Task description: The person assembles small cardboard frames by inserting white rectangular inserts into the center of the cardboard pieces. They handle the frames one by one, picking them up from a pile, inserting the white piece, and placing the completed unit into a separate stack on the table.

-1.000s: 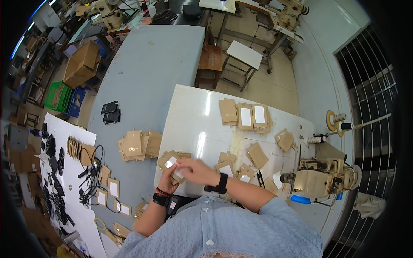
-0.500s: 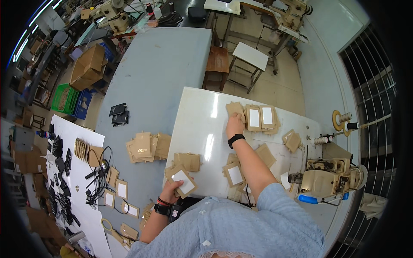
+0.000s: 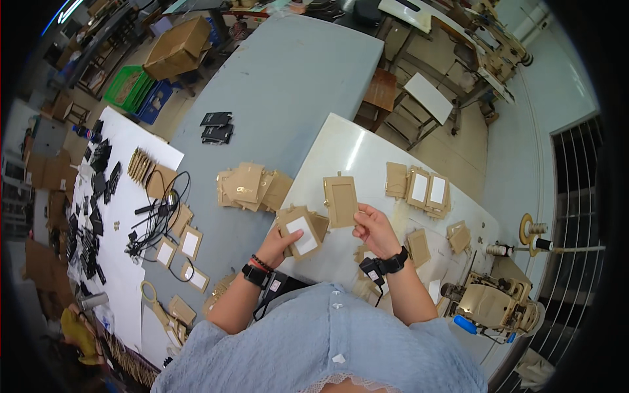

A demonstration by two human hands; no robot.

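Observation:
My left hand (image 3: 278, 246) grips a tan card holder with a white panel (image 3: 302, 234), its thumb on top of the panel. More tan holders lie directly behind and beneath it; how many of them the hand holds I cannot tell. My right hand (image 3: 376, 230) pinches the lower right edge of a tan card holder with a recessed frame (image 3: 341, 202), held upright over the white table to the right of the left hand. This one shows no white panel and has a small tab on top.
Tan holders sit in stacks at the far right (image 3: 427, 190) and in a pile (image 3: 246, 185) on the grey table. A sewing machine (image 3: 495, 304) stands at right. Black cords (image 3: 160, 213), scissors (image 3: 152, 295) and black pieces (image 3: 216, 128) lie to the left.
My right hand has come back from the far stacks and now holds a frame-faced card holder. My left hand, still gripping the white-panelled one, has moved forward. The view has also turned.

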